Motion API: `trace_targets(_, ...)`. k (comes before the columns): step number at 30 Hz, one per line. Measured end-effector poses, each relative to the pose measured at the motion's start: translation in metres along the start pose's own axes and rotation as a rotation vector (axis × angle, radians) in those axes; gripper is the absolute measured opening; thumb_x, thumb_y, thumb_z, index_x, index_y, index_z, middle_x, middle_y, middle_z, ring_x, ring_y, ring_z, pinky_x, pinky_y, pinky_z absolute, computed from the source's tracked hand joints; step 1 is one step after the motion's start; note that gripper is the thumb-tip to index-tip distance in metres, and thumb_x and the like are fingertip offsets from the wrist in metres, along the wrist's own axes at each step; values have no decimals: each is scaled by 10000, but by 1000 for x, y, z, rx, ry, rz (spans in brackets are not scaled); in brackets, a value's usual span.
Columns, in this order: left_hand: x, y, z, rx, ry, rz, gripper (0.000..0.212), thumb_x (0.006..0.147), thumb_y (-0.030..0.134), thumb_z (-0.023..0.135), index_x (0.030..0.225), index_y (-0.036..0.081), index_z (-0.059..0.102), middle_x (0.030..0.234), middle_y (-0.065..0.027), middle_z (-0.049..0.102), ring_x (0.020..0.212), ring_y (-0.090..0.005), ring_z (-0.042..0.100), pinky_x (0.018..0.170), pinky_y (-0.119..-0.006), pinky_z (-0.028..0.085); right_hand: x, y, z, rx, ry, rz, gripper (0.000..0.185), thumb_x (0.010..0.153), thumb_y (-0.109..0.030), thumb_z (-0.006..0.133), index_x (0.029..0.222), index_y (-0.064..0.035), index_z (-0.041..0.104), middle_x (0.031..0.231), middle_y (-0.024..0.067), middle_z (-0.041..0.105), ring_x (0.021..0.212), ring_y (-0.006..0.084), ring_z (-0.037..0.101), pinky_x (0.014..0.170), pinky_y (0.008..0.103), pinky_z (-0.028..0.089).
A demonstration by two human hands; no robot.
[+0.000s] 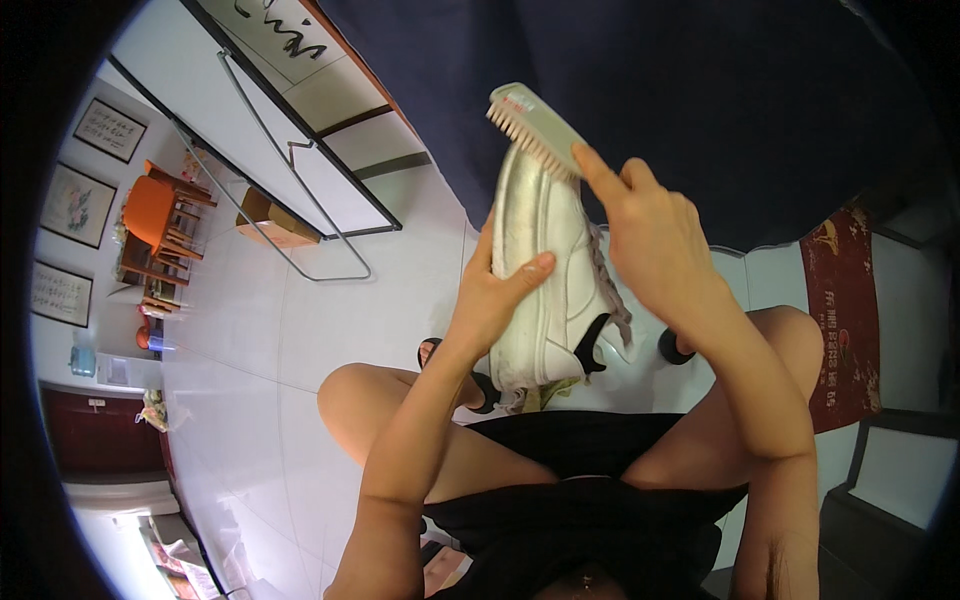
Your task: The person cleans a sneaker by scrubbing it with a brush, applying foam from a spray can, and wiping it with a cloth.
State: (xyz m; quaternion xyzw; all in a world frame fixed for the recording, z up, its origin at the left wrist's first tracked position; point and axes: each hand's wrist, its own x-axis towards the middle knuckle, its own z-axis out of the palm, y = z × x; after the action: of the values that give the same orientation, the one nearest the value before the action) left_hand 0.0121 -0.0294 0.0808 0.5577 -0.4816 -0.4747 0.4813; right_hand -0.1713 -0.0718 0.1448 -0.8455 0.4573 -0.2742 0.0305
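Note:
A white lace-up sneaker [555,270] is tilted on its side at the middle of the view, its toe pointing up and its heel towards me. My left hand [499,289] grips it around the sole, with the thumb on the sidewall and the other fingers mostly hidden underneath. My right hand [649,217] holds a pale green scrubbing brush [544,120], index finger stretched along its back. The brush's bristles touch the toe of the sneaker. Grey laces hang from the shoe's right side.
A dark blue cloth [660,97] hangs over a surface in front of me. On the tiled floor at the left stand a white board on a metal frame [330,277], a cardboard box [277,221] and an orange-seated chair [150,214]. A red mat [840,322] lies at the right.

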Motion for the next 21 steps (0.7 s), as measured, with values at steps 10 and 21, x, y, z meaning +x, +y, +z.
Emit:
trace_targets(10, 5, 15, -1, -66, -6, -59, 802, 805, 196, 722, 1449, 62, 263, 1250, -153, 530, 1074, -211, 559, 899, -300, 466, -18, -4, 10, -69, 9, -118, 584, 740, -33, 574, 1309, -43, 440, 807, 179, 539, 611, 298, 619, 508, 376, 511)
trace_targets(21, 12, 9, -14, -216, 5, -84, 674, 828, 226, 702, 1371, 22, 358, 1172, -141, 564, 1020, -202, 585, 862, -316, 494, -30, 0, 15, 45, -12, -112, 593, 738, -8, 563, 1319, -71, 461, 814, 161, 534, 595, 308, 607, 524, 395, 506)
